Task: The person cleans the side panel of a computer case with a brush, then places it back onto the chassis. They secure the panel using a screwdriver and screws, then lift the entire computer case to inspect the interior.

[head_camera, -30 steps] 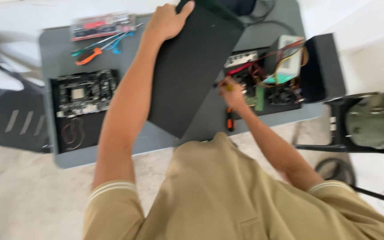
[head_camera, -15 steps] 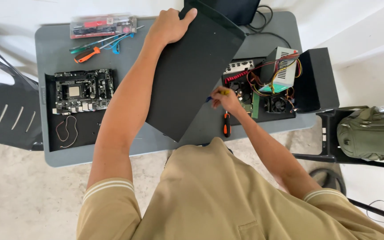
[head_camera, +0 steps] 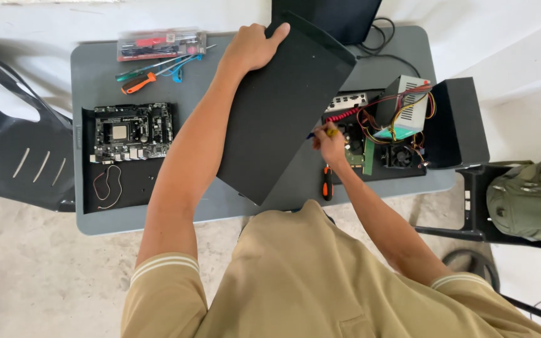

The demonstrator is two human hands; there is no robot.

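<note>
Under the left hand, which clamps its far edge, a flat matte-black side panel slants over the grey table, plain and rectangular. Just right of it, the right hand closes on a yellow-handled screwdriver above the open computer case.

You have a plain black panel over a grey counter, a yellow-handled screwdriver, an orange-and-black one, and an olive-green bag.
</note>
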